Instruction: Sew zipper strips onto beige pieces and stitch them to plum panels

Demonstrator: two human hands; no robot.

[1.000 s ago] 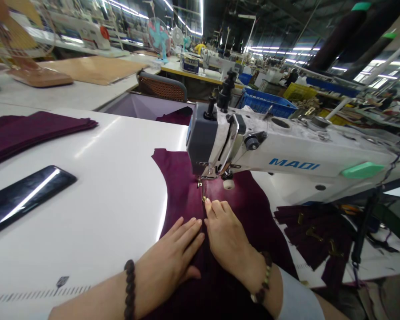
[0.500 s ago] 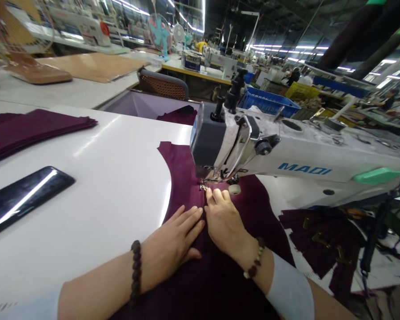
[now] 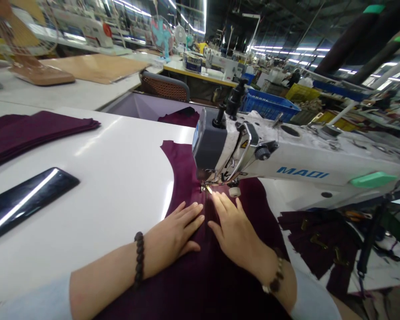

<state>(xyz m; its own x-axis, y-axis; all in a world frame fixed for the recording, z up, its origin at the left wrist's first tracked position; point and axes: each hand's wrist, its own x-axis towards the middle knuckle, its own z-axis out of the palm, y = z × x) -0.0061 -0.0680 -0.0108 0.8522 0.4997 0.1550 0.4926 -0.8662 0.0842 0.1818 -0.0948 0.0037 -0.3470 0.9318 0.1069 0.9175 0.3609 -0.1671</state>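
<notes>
Dark purple fabric (image 3: pixel 186 280) lies across the white table and runs under the presser foot (image 3: pixel 203 188) of a sewing machine (image 3: pixel 253 155). My left hand (image 3: pixel 175 229) rests flat on the fabric, left of a straight seam line (image 3: pixel 207 213). On the other side of that line, my right hand (image 3: pixel 235 229) lies with its fingers spread, pressing on the cloth just below the foot. A small gold-coloured metal piece (image 3: pixel 209 190) shows beside the foot, near my right fingertips. Neither hand grips anything.
Folded purple fabric (image 3: pixel 36 133) is stacked at the left, with a glossy black strip (image 3: pixel 26 200) in front of it. Purple pieces with gold-coloured parts (image 3: pixel 320 242) lie at the right. A blue crate (image 3: pixel 270 104) stands behind the machine.
My right hand has opened from closed fingers and shifted right and slightly down, uncovering the seam line and the gold-coloured piece. The left hand stays nearly in place.
</notes>
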